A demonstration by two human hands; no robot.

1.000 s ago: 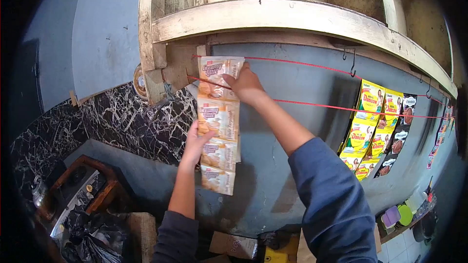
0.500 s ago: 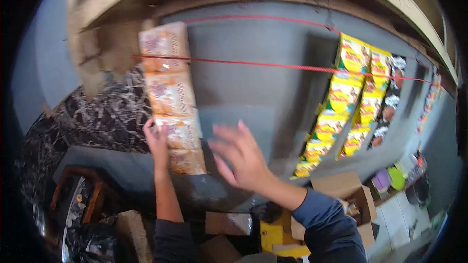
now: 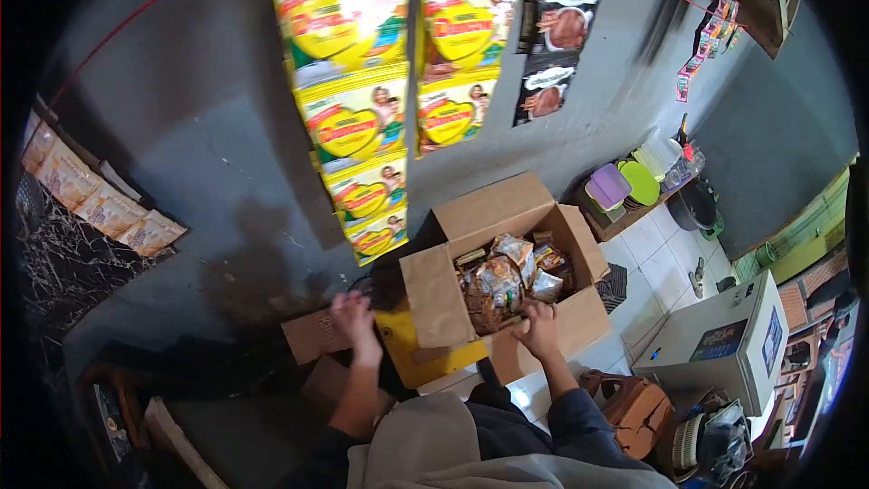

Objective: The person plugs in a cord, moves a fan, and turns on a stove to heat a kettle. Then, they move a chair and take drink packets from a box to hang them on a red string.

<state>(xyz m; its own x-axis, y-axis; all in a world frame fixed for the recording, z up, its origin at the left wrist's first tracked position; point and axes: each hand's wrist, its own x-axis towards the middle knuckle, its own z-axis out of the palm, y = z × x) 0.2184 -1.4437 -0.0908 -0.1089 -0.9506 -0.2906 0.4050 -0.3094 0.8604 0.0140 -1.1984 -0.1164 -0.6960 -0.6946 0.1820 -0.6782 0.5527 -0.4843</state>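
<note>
An open cardboard box (image 3: 434, 294) stands on the floor below me, filled with several sachet packs (image 3: 507, 281). My right hand (image 3: 539, 330) reaches over the box's near edge and touches the packs; whether it grips one I cannot tell. My left hand (image 3: 351, 319) hovers by a small flat carton (image 3: 312, 335) left of the box, fingers apart and holding nothing. A strip of beige sachets (image 3: 100, 204) hangs on the grey wall at far left.
Yellow sachet strips (image 3: 358, 118) and dark chocolate sachets (image 3: 552, 36) hang from a red string (image 3: 136, 23) on the wall. Coloured plastic containers (image 3: 634, 183) sit at right, a white appliance (image 3: 724, 344) and a brown bag (image 3: 634, 407) on the tiled floor.
Both hands have left the hanging beige sachet strip and dropped to the floor. My view swung down and right to the open box, where my right hand now reaches in.
</note>
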